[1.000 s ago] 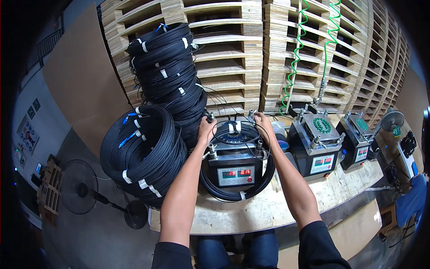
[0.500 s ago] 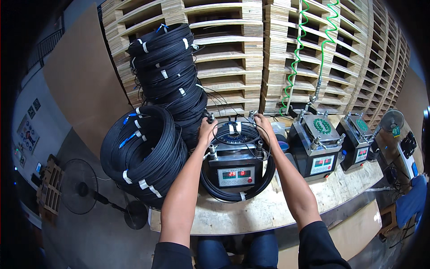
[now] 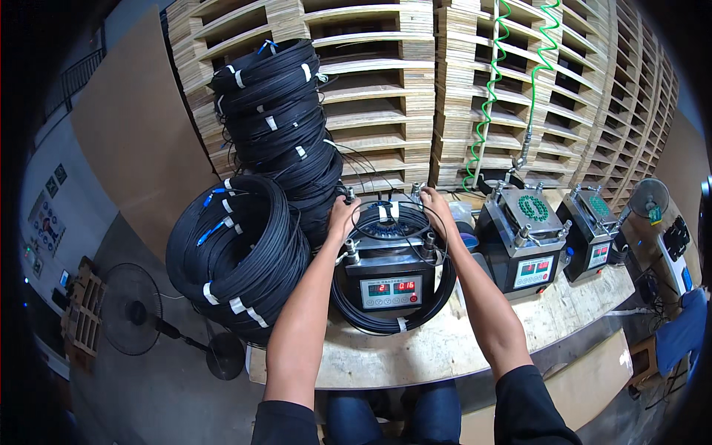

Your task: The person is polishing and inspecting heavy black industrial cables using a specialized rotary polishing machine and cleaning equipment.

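Both arms reach forward over a boxy black polishing machine with a metal top and a lit red display. At its far left corner my left hand is closed round an upright metal corner knob. My right hand grips the matching knob at the far right corner, its fingertips partly hidden. Between the hands a small loop of black cable with white tape lies over the machine's top, where blue connectors show in a ring. A larger black cable coil hangs round the machine's front.
Tall stacks of black cable coils and a wide coil stand on the left. Two similar machines with green discs on top stand rightward on the wooden table. Wooden pallets rise behind. A floor fan stands left.
The red digits on the display in front of me have changed. My hands stay on the two far knobs, with hardly any shift.
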{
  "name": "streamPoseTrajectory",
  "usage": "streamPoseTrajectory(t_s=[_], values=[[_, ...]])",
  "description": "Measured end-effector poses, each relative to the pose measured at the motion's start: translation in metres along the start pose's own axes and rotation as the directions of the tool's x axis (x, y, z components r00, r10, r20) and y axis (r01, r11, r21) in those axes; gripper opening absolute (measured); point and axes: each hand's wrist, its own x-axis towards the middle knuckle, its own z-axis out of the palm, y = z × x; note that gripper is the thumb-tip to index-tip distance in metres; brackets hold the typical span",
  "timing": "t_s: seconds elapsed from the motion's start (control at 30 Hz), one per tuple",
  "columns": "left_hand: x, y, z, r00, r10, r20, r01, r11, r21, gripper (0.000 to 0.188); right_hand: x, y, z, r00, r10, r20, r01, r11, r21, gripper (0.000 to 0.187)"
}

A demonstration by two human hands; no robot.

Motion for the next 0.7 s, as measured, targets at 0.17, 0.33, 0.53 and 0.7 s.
streamPoseTrajectory(t_s=[0.17, 0.33, 0.53, 0.7], values=[[0.006, -0.008, 0.011, 0.993, 0.054, -0.104, -0.067, 0.990, -0.126, 0.079, 0.006, 0.009, 0.001, 0.998, -0.020, 0.052, 0.015, 0.996, 0.092, 0.044], [0.018, -0.019, 0.015, 0.982, 0.079, -0.170, -0.085, 0.996, -0.032, 0.082, 0.009, 0.016, 0.001, 0.996, -0.082, 0.029, 0.076, 0.986, 0.150, 0.042], [0.010, -0.021, 0.012, 0.983, 0.107, -0.147, -0.124, 0.986, -0.113, 0.083, 0.004, 0.010, 0.004, 0.999, -0.033, 0.023, 0.030, 0.989, 0.143, 0.042], [0.005, -0.004, 0.010, 0.997, 0.083, 0.002, -0.083, 0.994, -0.075, 0.078, 0.010, 0.023, 0.003, 0.999, -0.031, 0.023, 0.029, 0.997, 0.075, 0.043]])
